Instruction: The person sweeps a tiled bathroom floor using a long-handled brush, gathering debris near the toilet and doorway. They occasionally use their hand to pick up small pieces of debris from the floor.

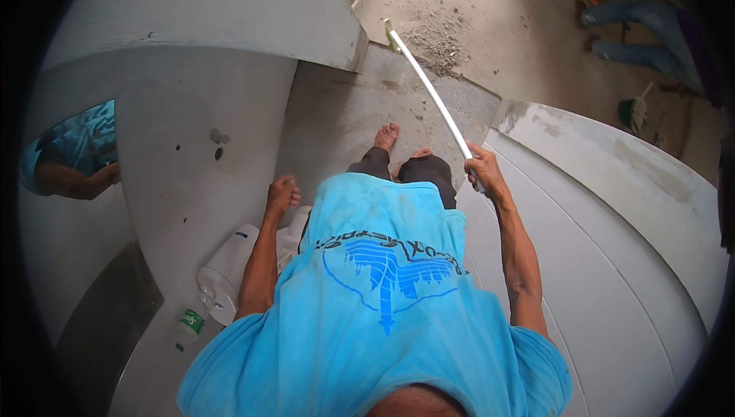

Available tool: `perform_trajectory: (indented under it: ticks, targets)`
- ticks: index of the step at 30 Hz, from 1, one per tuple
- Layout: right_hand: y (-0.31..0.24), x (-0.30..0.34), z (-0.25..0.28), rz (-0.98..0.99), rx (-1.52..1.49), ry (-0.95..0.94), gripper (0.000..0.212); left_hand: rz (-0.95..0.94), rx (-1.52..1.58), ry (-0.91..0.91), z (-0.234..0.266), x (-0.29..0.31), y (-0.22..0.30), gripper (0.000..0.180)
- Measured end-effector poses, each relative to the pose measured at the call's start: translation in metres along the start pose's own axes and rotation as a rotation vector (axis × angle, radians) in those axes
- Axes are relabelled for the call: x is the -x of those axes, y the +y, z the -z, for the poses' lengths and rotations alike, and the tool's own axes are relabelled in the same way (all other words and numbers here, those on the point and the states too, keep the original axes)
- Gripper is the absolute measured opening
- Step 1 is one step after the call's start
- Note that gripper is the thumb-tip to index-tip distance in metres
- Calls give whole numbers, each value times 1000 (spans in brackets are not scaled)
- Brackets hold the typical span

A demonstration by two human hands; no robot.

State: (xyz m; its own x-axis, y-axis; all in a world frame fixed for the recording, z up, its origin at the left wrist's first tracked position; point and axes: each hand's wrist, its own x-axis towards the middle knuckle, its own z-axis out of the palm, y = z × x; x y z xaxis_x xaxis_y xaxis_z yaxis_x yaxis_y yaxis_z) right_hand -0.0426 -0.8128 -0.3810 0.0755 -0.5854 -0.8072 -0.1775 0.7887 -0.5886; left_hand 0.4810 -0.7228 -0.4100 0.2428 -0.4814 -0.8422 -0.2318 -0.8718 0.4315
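The fingers of the right hand [484,169] are wrapped fully around the near end of a long white pole [429,88]. The left hand [282,193] holds nothing; its fingers are loosely curled and it hangs beside the left thigh, just above a white plastic jug [228,270] that lies on the floor.

The pole runs from the right hand up and away to the far left, and its far end, with a small yellowish tip [388,27], rests near a heap of dust and debris [438,48] on the bare concrete floor [337,111]. It appears to be a thin, light, rigid shaft, probably smooth and somewhat slippery. The bend seen in it may be lens distortion. Judged from its length, a single grip at the near end gives little control of the tip; a second grip further along the shaft would steady it.

Room for movement is narrow. A grey plastered wall [191,111] stands at the left, and its outer corner edge [360,45] lies close to the pole's tip. A pale curved slab [612,248] with a raised rim closes off the right side. The bare feet [387,137] stand in the passage between them. Open floor lies only at the far side, where another person's legs in blue trousers [643,34] are placed far right. A small green-labelled bottle [190,325] lies near left.
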Motion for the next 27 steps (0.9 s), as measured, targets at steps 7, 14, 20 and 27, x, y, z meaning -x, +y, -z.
perform_trajectory:
  ticks: [7, 14, 20, 27]
  targets:
    - [26, -16, 9, 32, 280, 192, 61, -24, -22, -27, -8, -4, 6, 40]
    - [18, 19, 11, 126, 209, 267, 68, -26, -16, -17, -5, -15, -3, 39]
    - [20, -4, -24, -24, -118, -37, 65, -8, 30, -62, -21, -12, 7, 36]
    - [20, -70, -55, 42, -148, 58, 55, -68, -20, -23, -6, -11, 24, 37]
